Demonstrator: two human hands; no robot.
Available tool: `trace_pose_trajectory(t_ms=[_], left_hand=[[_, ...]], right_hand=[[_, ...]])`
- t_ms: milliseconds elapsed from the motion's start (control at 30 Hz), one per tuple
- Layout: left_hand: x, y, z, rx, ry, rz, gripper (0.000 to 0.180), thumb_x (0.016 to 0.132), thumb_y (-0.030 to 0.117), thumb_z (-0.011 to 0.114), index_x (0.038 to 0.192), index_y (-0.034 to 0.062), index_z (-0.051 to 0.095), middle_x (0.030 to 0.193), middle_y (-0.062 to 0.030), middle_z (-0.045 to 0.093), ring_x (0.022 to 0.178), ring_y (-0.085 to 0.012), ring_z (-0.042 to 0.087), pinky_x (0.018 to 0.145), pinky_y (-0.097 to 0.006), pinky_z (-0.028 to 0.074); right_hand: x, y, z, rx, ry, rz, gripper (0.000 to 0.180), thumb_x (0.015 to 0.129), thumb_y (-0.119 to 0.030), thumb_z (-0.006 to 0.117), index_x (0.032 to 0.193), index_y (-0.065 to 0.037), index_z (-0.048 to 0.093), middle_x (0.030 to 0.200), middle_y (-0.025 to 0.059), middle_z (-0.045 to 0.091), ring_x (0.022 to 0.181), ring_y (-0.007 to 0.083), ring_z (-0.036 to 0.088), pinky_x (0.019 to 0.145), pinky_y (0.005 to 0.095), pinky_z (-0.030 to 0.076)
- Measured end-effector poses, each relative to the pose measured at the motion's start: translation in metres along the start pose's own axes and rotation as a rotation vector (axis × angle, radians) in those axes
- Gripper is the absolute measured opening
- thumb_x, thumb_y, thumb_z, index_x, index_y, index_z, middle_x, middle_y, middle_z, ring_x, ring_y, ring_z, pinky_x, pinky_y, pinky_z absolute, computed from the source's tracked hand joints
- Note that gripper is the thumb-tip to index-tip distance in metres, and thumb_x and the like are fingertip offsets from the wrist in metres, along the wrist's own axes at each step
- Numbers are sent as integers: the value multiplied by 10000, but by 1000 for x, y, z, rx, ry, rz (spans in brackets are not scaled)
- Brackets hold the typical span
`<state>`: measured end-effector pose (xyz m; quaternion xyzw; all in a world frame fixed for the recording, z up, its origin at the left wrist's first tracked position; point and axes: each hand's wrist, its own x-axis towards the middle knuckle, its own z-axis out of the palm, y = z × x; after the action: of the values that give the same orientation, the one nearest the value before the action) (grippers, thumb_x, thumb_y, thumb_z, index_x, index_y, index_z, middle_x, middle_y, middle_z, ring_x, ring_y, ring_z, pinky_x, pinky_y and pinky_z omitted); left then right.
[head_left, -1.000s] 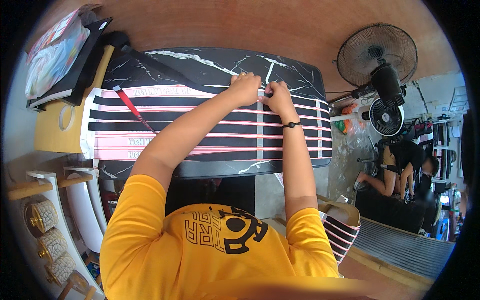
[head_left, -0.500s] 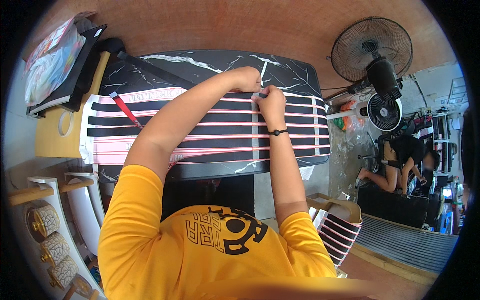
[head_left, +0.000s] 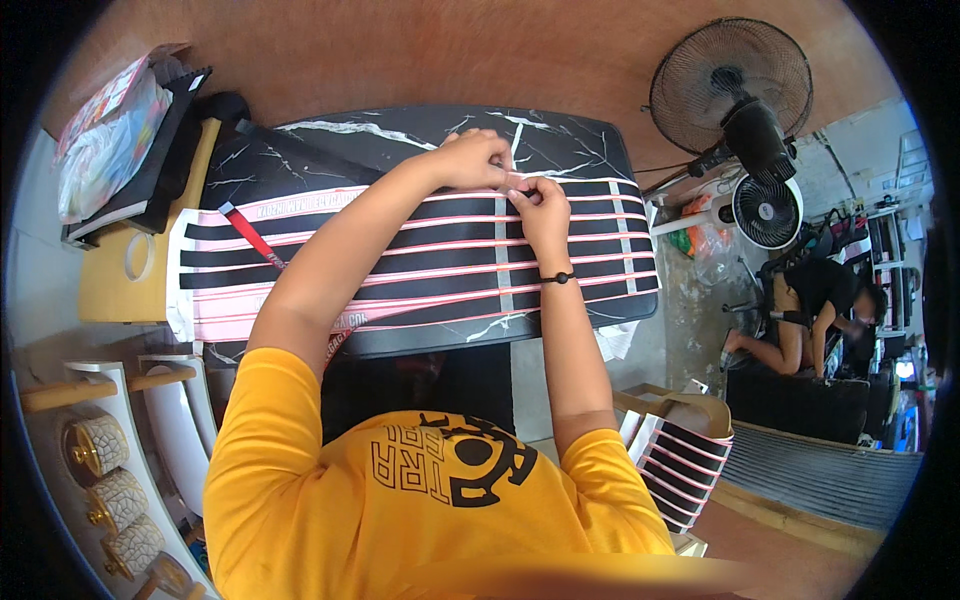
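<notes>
A pink sheet [head_left: 228,318] lies on the black marble-patterned table [head_left: 350,165], with long black strips [head_left: 440,250] laid across it in rows. Grey tape bands [head_left: 503,270] cross the rows. At the far edge of the sheet my left hand [head_left: 472,160] is closed, fingertips pinched beside the upper end of one band. My right hand [head_left: 543,212], with a dark bracelet on its wrist, is also closed, thumb and fingertips meeting the left ones. What lies between the fingertips is too small to make out. A red strap [head_left: 252,238] rests on the sheet's left part.
At left stand a wooden box [head_left: 120,290] and a plastic bag [head_left: 115,145] on dark folders. Lower left is a rack with patterned rolls [head_left: 100,440]. Two fans [head_left: 765,215] stand at right. More striped sheets [head_left: 680,470] fill a box by my right side. Another person [head_left: 825,310] crouches farther right.
My left hand has opened out of its fist and come down to the right hand's fingertips. The dark piece at my right fingertips no longer shows. The view has shifted slightly.
</notes>
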<state>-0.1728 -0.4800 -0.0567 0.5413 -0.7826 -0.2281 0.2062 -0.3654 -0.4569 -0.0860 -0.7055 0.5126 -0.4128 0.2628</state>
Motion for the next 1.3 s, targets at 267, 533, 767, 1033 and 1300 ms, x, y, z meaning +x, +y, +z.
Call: trace_pose_trajectory(t_ms=[267,533,767,1033,1300], left_hand=[[-15,16,-4,625,75,193,127,784,138,673,891,71,691,878,-104,682,907,-275,670,912,-405,424],[0,8,11,883,263,411,92,832,136,592,881,93,656,862,-75,672,945,-237,658,972,-397,410],[7,8,12,876,261,383,108,841,152,584,902,87,646,864,-77,672,925,-233,662,977,-388,407],[4,14,12,899,280,330,114,858,158,569,906,76,630,875,-102,678,921,-249,675,978,-389,414],[-12,11,-2,792,93,268,143,850,129,575,961,98,659,925,-87,678,978,-254,638,875,-388,409]], right_hand=[[-15,7,13,-123,-45,-185,906,579,-82,907,1376,-105,475,1368,179,433,1209,340,497,898,401,511],[-15,2,12,-115,-102,-149,994,626,-91,890,1480,-130,385,1444,231,370,1297,400,447,1051,455,427],[-15,-1,10,-92,-130,-149,1053,647,-69,873,1528,-154,305,1450,251,363,1293,417,452,1055,481,417],[-21,-7,10,-102,-180,-102,1162,672,-43,856,1579,-192,144,1457,267,358,1316,439,432,1071,470,412],[-40,-7,13,-179,184,-319,551,700,-106,827,1188,-41,579,1245,214,499,1104,381,527,930,461,437]])
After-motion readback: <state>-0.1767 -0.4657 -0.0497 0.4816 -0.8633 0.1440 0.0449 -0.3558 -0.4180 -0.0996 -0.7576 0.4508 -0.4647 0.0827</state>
